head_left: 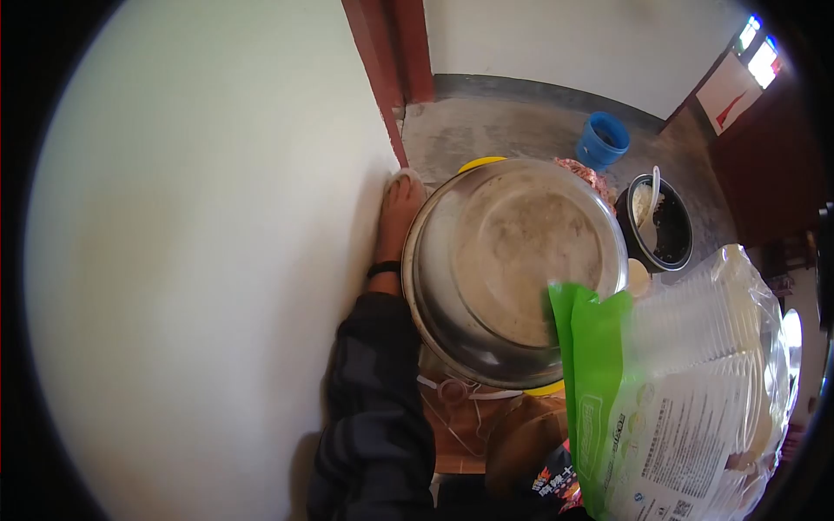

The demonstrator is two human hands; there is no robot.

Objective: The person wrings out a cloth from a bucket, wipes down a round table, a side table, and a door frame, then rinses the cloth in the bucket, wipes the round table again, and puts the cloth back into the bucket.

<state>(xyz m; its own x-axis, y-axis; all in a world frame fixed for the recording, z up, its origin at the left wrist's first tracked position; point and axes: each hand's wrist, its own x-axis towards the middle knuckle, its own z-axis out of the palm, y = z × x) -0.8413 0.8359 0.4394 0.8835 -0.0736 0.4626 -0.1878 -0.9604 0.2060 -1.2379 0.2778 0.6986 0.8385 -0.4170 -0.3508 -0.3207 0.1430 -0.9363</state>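
Note:
My left hand [400,211], with a dark band at its wrist, reaches along the white wall beside a large upturned metal basin [530,252]. Its fingers curl over something pale at the wall's corner, too small to make out. Close to the camera at the lower right is a bag of stacked clear plastic bowls [695,330] with a green printed end. A skin-toned patch that looks like part of my right hand [743,460] shows at the bag's lower right side, gripping it. The fingers of that hand are mostly hidden.
Yellow edges [480,162] stick out from under the basin. A black pot [671,227] with rice and a white spoon stands to the right, a blue bucket [602,141] on the floor behind. A dark printed packet [556,482] and a white cord [452,425] lie below.

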